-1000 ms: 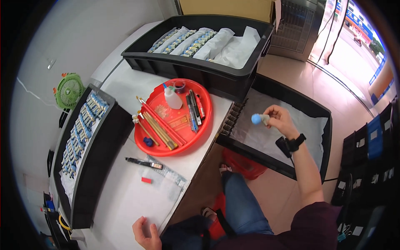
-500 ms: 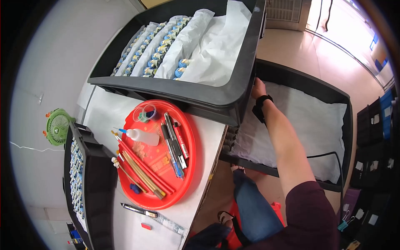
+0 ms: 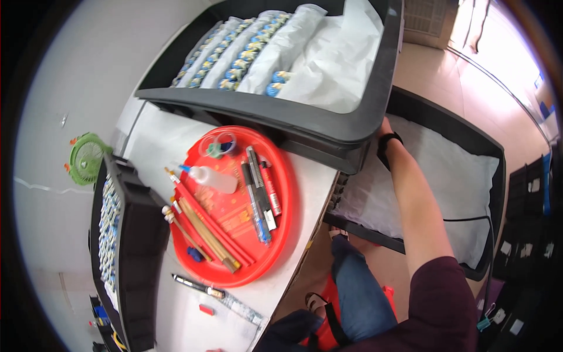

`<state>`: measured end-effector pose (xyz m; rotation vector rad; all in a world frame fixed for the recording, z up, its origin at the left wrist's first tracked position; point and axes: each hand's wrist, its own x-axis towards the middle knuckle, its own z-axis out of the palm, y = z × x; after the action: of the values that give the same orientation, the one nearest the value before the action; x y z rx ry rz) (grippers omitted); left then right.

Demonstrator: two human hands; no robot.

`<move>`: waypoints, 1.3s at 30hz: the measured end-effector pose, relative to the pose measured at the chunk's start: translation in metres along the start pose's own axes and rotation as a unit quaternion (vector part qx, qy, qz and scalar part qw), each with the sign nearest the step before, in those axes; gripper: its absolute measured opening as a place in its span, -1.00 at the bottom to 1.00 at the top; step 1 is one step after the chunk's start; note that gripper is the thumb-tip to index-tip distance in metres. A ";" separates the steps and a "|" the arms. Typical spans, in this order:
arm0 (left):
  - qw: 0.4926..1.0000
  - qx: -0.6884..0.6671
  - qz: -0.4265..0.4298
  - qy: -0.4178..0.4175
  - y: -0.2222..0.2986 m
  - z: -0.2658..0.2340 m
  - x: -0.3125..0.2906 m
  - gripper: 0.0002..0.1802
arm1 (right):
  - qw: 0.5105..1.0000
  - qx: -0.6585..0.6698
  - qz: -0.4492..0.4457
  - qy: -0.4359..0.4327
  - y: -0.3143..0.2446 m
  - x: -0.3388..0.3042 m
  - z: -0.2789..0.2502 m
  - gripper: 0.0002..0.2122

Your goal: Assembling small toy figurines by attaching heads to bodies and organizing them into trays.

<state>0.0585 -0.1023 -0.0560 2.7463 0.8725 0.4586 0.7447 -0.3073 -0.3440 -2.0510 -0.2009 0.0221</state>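
My right hand (image 3: 385, 128) reaches down beside the right side of a black crate (image 3: 252, 107) on the table. The crate's corner hides the fingers, so I cannot see what they touch. A black band circles the wrist. Inside the crate, rows of small blue, white and yellow figures (image 3: 248, 54) lie between folds of white paper sheeting (image 3: 337, 56). Under my right forearm, a lower black crate (image 3: 448, 114) is lined with similar white sheeting (image 3: 451, 158). A sliver of skin, apparently my left hand (image 3: 215, 350), shows at the bottom edge, too little to read its fingers.
On the white table, a red round tray (image 3: 280, 234) carries brushes (image 3: 214, 229), pens (image 3: 258, 199), a squeeze bottle (image 3: 214, 179) and small cups (image 3: 218, 145). A cutter knife (image 3: 198, 286) lies nearby. Another black crate (image 3: 143, 234) of figures and a green fan (image 3: 88, 157) are left.
The view has shifted, so the table and crates sit differently in the picture. My right hand stays beside the upper crate's corner. A bit of skin has appeared at the bottom edge.
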 end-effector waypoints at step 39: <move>0.999 0.006 0.007 0.051 -0.176 -0.249 0.159 -0.70 | 0.687 -0.102 -0.559 -0.452 -0.588 -0.357 -0.032 -0.75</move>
<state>0.0007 0.1609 0.1573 2.7636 0.8827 0.6020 0.3179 -0.1213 0.1634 -1.6138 -2.1095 0.2633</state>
